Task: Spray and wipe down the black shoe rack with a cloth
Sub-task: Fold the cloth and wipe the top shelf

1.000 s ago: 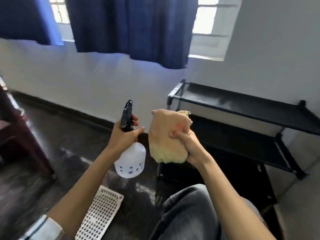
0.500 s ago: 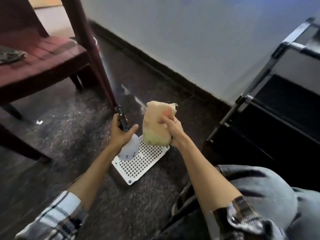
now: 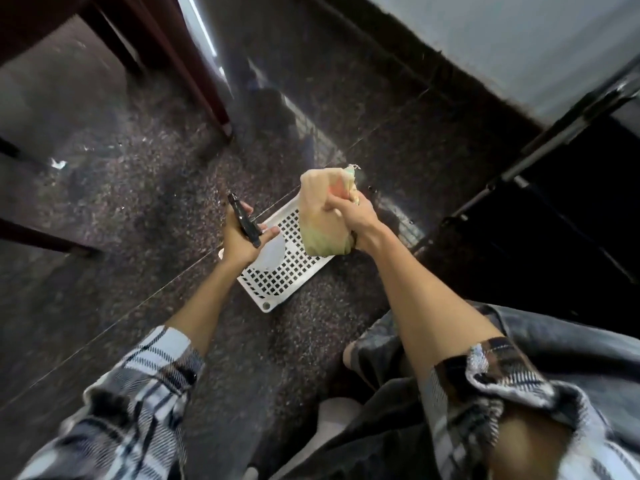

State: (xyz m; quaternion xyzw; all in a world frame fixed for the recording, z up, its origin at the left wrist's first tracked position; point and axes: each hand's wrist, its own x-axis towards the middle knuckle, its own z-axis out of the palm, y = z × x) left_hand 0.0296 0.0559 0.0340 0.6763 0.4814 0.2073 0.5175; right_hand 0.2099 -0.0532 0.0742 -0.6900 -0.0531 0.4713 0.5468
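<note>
My left hand point(image 3: 239, 242) grips a white spray bottle point(image 3: 269, 252) by its black trigger head, low over the floor. My right hand point(image 3: 353, 220) holds a bunched yellowish cloth point(image 3: 320, 216) just right of the bottle. The black shoe rack point(image 3: 554, 161) stands at the right edge of the view, only its metal frame and dark shelves showing. Both hands are left of the rack and apart from it.
A white perforated plastic tray point(image 3: 284, 275) lies on the dark speckled floor under my hands. A dark red wooden chair leg point(image 3: 204, 84) stands at upper left. A white wall with a black skirting point(image 3: 460, 77) runs behind. My knee in grey trousers point(image 3: 433, 410) is at lower right.
My view has tipped down from the window and rack to the floor. Both hands, still holding bottle and cloth, have come down over the white tray.
</note>
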